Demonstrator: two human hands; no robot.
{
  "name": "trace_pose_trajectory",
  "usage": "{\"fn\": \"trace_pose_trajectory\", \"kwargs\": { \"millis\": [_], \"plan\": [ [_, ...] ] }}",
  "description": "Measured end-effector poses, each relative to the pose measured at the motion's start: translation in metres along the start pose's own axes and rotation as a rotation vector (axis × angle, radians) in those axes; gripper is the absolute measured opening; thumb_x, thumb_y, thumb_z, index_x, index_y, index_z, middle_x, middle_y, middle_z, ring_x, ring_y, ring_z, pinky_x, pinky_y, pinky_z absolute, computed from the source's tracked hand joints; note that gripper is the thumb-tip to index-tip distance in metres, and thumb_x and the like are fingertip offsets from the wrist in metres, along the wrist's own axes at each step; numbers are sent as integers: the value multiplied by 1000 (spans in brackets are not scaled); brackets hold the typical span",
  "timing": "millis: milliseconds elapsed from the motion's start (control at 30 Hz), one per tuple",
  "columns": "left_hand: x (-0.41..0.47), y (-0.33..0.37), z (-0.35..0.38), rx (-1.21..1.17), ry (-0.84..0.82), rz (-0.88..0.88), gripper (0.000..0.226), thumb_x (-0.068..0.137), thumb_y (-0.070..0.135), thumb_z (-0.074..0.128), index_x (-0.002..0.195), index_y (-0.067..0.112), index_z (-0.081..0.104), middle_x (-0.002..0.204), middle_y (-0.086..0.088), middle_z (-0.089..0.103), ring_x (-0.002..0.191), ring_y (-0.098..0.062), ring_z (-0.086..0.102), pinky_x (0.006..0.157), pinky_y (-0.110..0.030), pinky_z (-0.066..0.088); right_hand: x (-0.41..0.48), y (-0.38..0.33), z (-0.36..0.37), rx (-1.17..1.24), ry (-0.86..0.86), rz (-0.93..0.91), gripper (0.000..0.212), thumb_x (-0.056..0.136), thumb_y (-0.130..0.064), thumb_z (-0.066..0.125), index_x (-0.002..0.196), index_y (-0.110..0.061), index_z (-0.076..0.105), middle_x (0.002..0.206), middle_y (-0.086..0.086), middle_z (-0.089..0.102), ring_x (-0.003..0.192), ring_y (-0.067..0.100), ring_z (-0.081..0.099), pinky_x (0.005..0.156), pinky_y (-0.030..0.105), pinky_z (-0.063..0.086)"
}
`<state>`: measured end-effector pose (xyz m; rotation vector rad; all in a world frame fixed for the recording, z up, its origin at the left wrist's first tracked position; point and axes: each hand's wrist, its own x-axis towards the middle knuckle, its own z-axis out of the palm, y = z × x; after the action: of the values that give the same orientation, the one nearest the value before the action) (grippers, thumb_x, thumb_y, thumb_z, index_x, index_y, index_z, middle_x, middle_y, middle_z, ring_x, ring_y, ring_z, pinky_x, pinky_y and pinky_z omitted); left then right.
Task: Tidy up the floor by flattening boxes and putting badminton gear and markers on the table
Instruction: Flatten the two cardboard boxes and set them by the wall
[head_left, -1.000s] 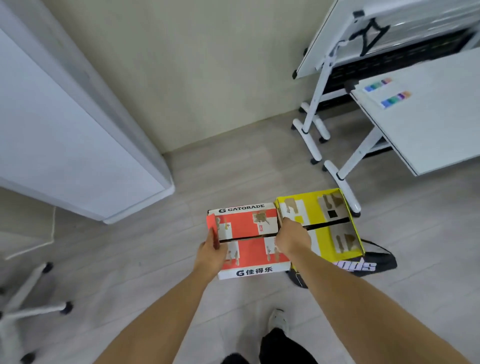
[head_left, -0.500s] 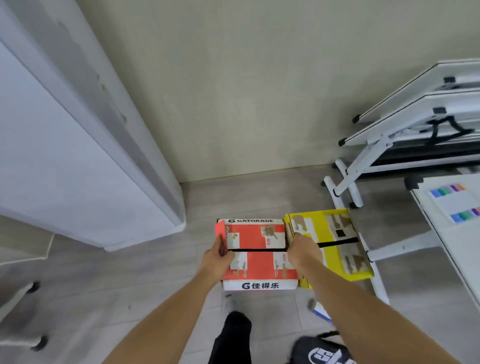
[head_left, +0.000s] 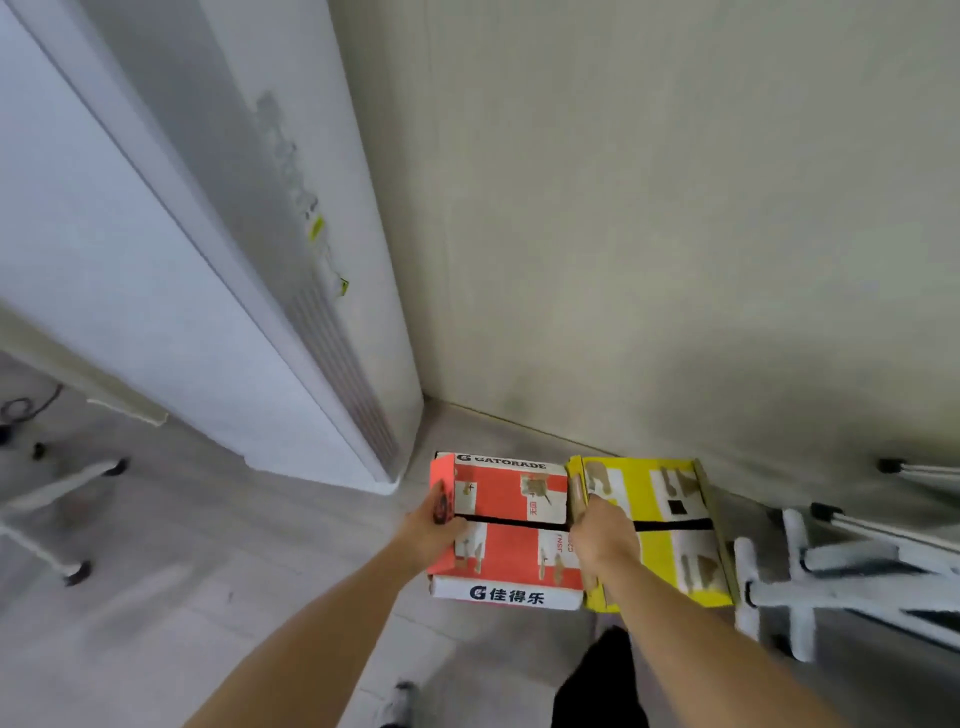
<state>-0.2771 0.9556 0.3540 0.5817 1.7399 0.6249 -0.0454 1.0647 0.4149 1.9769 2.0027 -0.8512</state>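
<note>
I hold two flattened cartons side by side above the floor, near the corner of the wall. The red-orange Gatorade box (head_left: 511, 525) is on the left and the yellow box (head_left: 670, 530) on the right. My left hand (head_left: 431, 530) grips the left edge of the red box. My right hand (head_left: 605, 538) grips where the two boxes meet, its fingers hidden behind the cardboard. No badminton gear, markers or table top show in this view.
A tall white floor-standing unit (head_left: 218, 291) fills the left. A beige wall (head_left: 675, 208) stands straight ahead. White wheeled table legs (head_left: 795, 587) are at the right, chair legs with castors (head_left: 67, 519) at the far left. My shoe (head_left: 397, 701) shows below.
I have walked toward the wall corner with both boxes still in my hands. The black bag and the table with the markers have slipped out of view.
</note>
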Motion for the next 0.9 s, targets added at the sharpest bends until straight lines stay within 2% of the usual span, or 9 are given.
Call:
{"fn": "trace_pose_trajectory", "kwargs": {
  "millis": [67,100,233,367,500,633,700,800,900],
  "plan": [
    [-3,13,14,-103,70,-28,91,78,39,71,154,38,22,137,4,57,115,-18,62,102,-38,49,35,-1,-6,-50,-32,-89,8,91,-12,46,87,-17,51,96,5,67,90,27,65,68,31,49],
    [-4,15,20,-169,123,-63,91,78,40,70,155,39,21,137,4,57,114,-17,61,103,-38,48,51,-2,-9,-76,-50,-127,8,91,-13,47,86,-17,52,95,5,67,88,28,65,67,31,49],
    [-7,-7,57,-366,355,-196,104,61,60,68,151,48,19,132,2,59,109,-16,64,99,-39,52,99,-13,-13,-173,-109,-314,10,89,-21,52,84,-20,60,85,4,70,75,27,65,65,35,55],
    [-13,-18,87,-544,452,-242,93,80,44,74,153,43,16,123,1,64,106,-18,66,93,-34,54,122,-33,-12,-265,-191,-493,10,89,-18,51,83,-21,58,82,0,67,67,22,56,59,30,46],
    [-15,-48,116,-671,529,-266,100,69,54,78,152,45,24,116,5,69,99,-13,70,91,-39,57,126,-40,1,-375,-210,-595,11,91,-16,51,83,-22,49,85,-1,62,71,21,52,61,29,41],
    [21,-76,113,-708,555,-239,88,80,45,77,147,50,20,112,7,69,95,-10,71,81,-28,58,159,-58,54,-381,-171,-650,16,93,-19,44,79,-26,49,88,0,67,74,24,59,67,33,51],
    [46,-100,111,-732,565,-214,92,71,56,80,146,53,26,112,10,71,96,-10,71,86,-34,58,176,-62,88,-412,-151,-672,13,89,-17,45,82,-26,51,92,1,68,82,27,64,69,35,53],
    [97,-145,107,-720,633,-178,113,58,66,80,151,49,19,117,11,70,100,-11,70,92,-43,56,206,-71,142,-477,-111,-724,14,88,-13,48,95,-20,58,100,4,69,94,30,66,71,34,49],
    [140,-180,100,-698,705,-184,117,54,74,75,151,51,14,123,10,64,107,-15,66,95,-45,55,234,-78,192,-495,-64,-756,15,90,-11,49,101,-16,59,103,6,69,96,30,65,69,34,47]
  ]
}}
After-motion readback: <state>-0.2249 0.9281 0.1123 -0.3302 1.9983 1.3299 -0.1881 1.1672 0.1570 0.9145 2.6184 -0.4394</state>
